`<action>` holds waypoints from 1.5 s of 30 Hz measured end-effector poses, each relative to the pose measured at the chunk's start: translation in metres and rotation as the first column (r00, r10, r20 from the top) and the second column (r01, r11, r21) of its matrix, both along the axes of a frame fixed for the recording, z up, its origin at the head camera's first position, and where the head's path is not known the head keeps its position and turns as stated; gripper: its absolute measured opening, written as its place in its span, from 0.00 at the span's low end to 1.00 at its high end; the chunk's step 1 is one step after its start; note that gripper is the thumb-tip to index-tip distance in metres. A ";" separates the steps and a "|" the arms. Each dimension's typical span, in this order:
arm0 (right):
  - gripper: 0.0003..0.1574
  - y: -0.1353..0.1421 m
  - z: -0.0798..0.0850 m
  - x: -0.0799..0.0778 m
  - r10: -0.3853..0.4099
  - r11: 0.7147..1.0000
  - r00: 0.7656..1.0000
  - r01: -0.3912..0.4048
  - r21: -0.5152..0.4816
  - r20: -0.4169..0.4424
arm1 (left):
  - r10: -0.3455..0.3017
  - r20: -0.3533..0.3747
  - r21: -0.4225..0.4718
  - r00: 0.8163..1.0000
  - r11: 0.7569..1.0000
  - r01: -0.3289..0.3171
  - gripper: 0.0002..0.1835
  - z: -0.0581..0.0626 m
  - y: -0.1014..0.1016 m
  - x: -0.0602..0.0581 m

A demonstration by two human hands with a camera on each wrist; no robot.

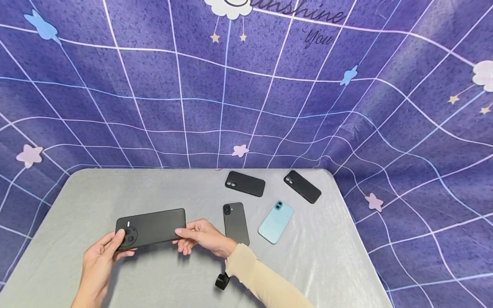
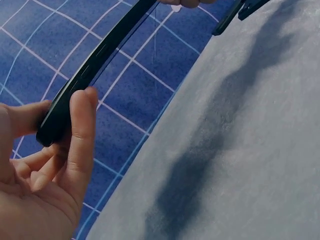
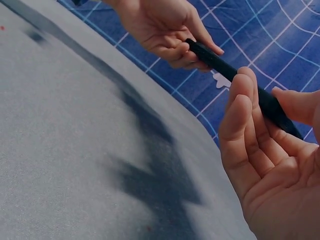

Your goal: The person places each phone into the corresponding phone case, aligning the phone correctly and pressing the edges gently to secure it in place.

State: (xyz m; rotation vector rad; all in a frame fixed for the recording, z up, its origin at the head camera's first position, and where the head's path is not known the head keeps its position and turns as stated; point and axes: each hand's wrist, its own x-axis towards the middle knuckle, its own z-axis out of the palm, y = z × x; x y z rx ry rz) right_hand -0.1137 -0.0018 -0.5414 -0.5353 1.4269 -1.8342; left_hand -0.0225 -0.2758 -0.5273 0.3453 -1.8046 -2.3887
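A black phone (image 1: 155, 229) with a large round camera ring is held sideways above the table's left half, its back facing up in the head view. My left hand (image 1: 98, 261) grips its camera end, thumb on top and fingers underneath. At the opposite end my right hand (image 1: 206, 236) pinches the phone between thumb and fingers. Edge-on, the phone (image 2: 82, 75) slants up from the left hand in the left wrist view. Both hands hold it in the right wrist view, where the right hand (image 3: 275, 170) is nearer.
A dark grey phone (image 1: 236, 224) lies by my right wrist, with a light blue phone (image 1: 276, 222) to its right. Behind them lie two black phone cases (image 1: 246, 185). They rest on a grey cloth-covered table (image 1: 161, 273); a purple patterned curtain (image 1: 200, 115) hangs behind.
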 end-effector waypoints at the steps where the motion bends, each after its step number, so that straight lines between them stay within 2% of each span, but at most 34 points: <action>1: 0.26 0.000 0.000 0.000 -0.005 1.000 1.000 0.005 0.004 0.004 | -0.024 -0.011 0.001 1.000 1.000 0.024 0.11 0.000 -0.001 0.001; 5: 0.29 0.001 -0.001 -0.001 -0.031 0.999 0.999 0.031 0.019 0.018 | -0.135 -0.065 -0.006 0.989 0.991 0.135 0.16 -0.003 -0.005 0.003; 8: 0.31 0.002 -0.001 -0.001 -0.043 0.999 0.999 0.043 0.015 0.028 | -0.176 -0.086 -0.017 0.981 0.984 0.175 0.19 -0.004 -0.006 0.005; 17: 0.20 0.001 -0.002 -0.001 -0.070 0.997 0.994 0.071 -0.009 0.088 | -0.119 -0.043 0.016 0.992 0.993 0.120 0.16 -0.004 -0.004 0.006; 25: 0.18 0.001 -0.004 -0.004 -0.117 0.993 0.979 0.121 -0.015 0.166 | -0.121 -0.042 0.046 0.992 0.991 0.123 0.17 -0.001 -0.003 0.004; 34: 0.21 0.001 -0.005 -0.005 -0.104 0.993 0.983 0.110 -0.034 0.150 | -0.119 -0.074 0.068 0.990 0.990 0.124 0.18 0.000 -0.001 0.003; 45: 0.21 0.000 -0.004 -0.003 -0.111 0.994 0.988 0.112 -0.005 0.108 | -0.124 -0.083 0.070 0.989 0.989 0.130 0.18 0.000 -0.002 0.004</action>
